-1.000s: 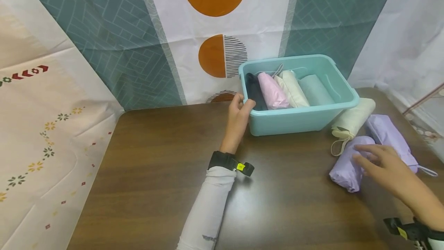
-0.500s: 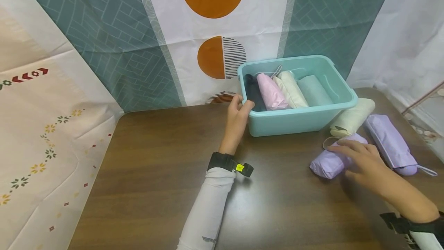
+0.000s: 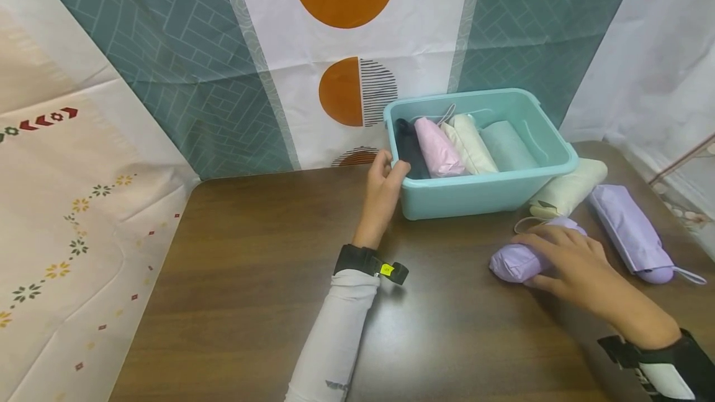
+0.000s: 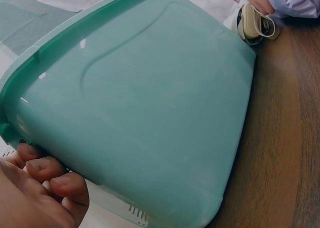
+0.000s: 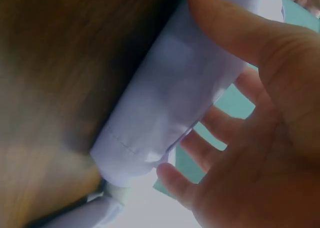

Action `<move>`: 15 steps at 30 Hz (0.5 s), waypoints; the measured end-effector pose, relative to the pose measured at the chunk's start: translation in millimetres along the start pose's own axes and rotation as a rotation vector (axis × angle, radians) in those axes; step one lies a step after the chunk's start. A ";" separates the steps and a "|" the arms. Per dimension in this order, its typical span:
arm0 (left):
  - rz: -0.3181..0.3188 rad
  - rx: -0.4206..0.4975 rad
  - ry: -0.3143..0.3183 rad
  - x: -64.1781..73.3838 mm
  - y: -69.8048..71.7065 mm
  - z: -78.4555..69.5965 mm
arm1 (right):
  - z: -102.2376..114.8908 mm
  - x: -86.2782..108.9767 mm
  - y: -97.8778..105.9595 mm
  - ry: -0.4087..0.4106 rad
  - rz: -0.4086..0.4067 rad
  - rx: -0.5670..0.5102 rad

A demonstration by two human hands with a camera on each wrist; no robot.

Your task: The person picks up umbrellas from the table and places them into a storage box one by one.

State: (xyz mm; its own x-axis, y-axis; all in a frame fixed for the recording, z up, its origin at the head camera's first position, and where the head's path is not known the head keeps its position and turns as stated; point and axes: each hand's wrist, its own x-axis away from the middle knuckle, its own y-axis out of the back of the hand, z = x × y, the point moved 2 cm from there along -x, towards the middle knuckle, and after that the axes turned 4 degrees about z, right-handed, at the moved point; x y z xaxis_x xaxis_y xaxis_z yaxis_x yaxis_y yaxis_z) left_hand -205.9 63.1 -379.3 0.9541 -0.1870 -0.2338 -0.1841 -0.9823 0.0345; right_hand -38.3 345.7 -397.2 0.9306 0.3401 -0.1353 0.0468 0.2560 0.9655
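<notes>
Lilac bundle (image 3: pixel 515 262) sits clamped in my right hand (image 3: pixel 581 270); well apart to its left, my left hand (image 3: pixel 381 196) grips the turquoise bin (image 3: pixel 463 198), probably to steady it.

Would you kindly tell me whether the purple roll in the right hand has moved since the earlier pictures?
Yes: in the head view, the purple roll, held by the right hand, has shifted left and slightly toward the back against the teal bin.

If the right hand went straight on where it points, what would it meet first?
Beyond the lavender bundle it holds, the right hand would likely meet the teal bin first, on its near side, though the hand's height is unclear.
</notes>
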 end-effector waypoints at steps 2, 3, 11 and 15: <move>0.000 0.000 -0.003 0.6 -0.3 -0.3 | 1.5 -0.6 0.8 0.004 0.011 -0.013; -0.001 -0.002 -0.001 0.6 -0.4 -0.2 | 2.4 -0.9 1.3 0.004 0.014 -0.019; -0.001 -0.015 0.014 0.6 -1.0 -0.8 | 11.2 -9.9 1.4 -0.045 0.043 -0.014; -0.001 -0.009 0.015 -0.1 -0.9 -0.5 | 11.6 -13.2 0.3 -0.088 0.076 -0.029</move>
State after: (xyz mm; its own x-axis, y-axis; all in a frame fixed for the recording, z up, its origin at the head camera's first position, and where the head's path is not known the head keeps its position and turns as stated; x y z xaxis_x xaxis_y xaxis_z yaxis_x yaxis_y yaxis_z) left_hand -205.6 64.0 -378.8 0.9576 -0.1864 -0.2195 -0.1814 -0.9825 0.0426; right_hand -46.4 330.8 -392.6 0.9595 0.2790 -0.0402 -0.0349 0.2591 0.9652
